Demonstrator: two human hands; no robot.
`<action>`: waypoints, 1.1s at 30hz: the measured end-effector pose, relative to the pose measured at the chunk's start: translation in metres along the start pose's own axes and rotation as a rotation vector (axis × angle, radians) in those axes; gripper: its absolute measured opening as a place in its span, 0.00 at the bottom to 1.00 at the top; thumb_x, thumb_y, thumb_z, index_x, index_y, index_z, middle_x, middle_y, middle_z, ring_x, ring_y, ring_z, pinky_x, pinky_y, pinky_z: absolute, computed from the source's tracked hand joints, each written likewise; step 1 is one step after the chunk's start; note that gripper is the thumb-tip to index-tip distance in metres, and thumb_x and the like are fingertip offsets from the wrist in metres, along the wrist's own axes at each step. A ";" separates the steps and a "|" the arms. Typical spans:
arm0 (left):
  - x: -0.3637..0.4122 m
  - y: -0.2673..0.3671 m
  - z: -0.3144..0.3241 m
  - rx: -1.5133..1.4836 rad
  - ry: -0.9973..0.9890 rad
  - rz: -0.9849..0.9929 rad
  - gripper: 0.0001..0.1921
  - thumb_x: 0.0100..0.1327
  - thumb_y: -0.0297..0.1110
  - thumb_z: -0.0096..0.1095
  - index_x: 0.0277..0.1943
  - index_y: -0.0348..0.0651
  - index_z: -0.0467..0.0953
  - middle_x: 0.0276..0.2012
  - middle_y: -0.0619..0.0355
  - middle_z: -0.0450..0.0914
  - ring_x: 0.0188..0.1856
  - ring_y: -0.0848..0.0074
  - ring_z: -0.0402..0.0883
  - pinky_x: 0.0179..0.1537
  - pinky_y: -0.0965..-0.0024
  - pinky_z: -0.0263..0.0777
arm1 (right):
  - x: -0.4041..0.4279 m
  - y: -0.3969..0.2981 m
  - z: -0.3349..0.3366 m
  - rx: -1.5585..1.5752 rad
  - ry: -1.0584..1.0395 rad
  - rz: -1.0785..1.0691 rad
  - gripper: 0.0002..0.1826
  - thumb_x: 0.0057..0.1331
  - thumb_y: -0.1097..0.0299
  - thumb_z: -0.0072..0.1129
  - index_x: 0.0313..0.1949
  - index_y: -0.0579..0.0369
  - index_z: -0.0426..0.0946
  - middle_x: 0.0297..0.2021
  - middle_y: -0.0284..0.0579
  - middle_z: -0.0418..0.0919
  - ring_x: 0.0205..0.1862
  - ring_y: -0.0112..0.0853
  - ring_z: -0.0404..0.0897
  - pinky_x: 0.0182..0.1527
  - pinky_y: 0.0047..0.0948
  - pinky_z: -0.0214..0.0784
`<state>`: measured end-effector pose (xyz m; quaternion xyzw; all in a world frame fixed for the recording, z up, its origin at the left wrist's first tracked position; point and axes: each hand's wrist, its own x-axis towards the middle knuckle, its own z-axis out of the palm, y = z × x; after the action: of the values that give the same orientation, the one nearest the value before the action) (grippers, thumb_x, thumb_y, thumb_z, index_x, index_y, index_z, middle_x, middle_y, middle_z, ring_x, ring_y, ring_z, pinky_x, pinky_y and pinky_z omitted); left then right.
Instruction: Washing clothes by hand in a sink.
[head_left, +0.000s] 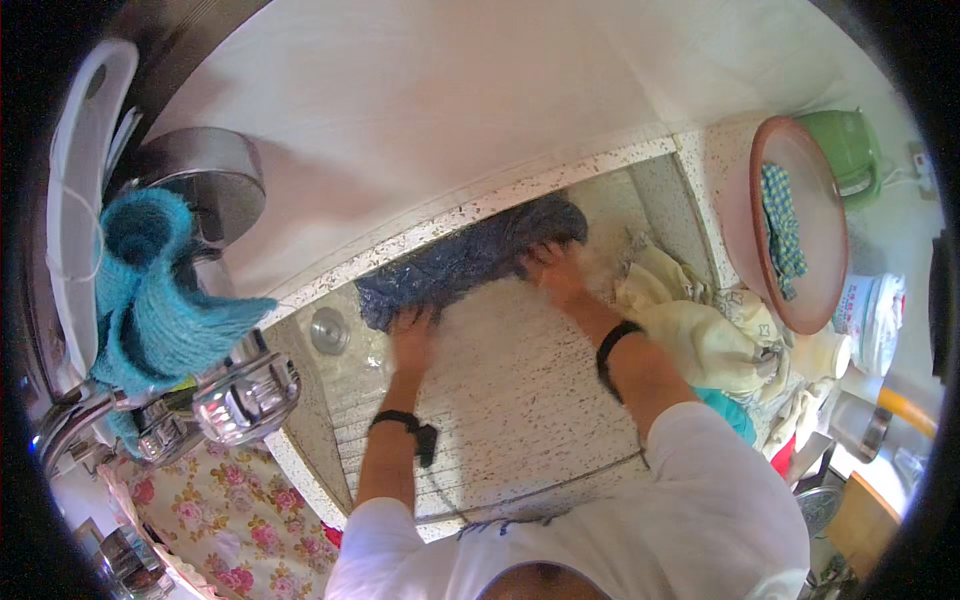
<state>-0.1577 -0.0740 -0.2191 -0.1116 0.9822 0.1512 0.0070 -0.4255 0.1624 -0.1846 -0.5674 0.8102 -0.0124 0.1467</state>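
A dark blue wet cloth (472, 259) lies bunched in a long roll against the far wall of a speckled stone wash sink (517, 375). At the cloth's left end, the fingers of my left hand (412, 345) touch its near edge. My right hand (553, 271) lies on the cloth's right part, fingers spread over the fabric. Both hands are blurred, so whether the fingers grip or only press is unclear. Shallow water stands around a round metal drain (329, 331), left of my left hand. Ridges of a built-in washboard show below it.
Pale yellow cloth (675, 315) is heaped at the sink's right side. Beyond it a pinkish basin (814, 247) leans with a checked cloth (784, 225) inside. At left are a metal faucet (247, 397), a teal knitted cloth (180, 315) and a metal pot (217, 180).
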 end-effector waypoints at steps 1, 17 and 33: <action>0.012 0.028 0.000 -0.019 0.142 -0.152 0.18 0.62 0.34 0.55 0.56 0.50 0.75 0.58 0.43 0.70 0.62 0.51 0.66 0.64 0.46 0.57 | -0.005 -0.001 0.005 0.049 -0.036 0.037 0.23 0.63 0.59 0.55 0.59 0.43 0.72 0.65 0.40 0.62 0.66 0.42 0.59 0.66 0.44 0.52; -0.050 0.076 -0.029 -0.128 -0.161 0.020 0.21 0.60 0.33 0.56 0.58 0.51 0.73 0.61 0.50 0.70 0.65 0.60 0.65 0.63 0.43 0.54 | -0.046 -0.080 -0.003 0.234 -0.226 -0.126 0.25 0.59 0.65 0.56 0.59 0.42 0.73 0.64 0.53 0.62 0.65 0.51 0.61 0.65 0.47 0.54; -0.185 0.039 -0.211 -0.239 0.084 -0.304 0.10 0.63 0.30 0.48 0.38 0.36 0.77 0.36 0.39 0.80 0.39 0.48 0.78 0.40 0.53 0.69 | -0.174 -0.112 -0.162 0.443 0.424 0.011 0.11 0.64 0.68 0.51 0.43 0.58 0.77 0.37 0.55 0.80 0.40 0.47 0.79 0.42 0.42 0.69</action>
<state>0.0178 -0.0610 0.0023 -0.2647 0.9285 0.2592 -0.0248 -0.3098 0.2594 0.0304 -0.5018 0.8034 -0.3062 0.0946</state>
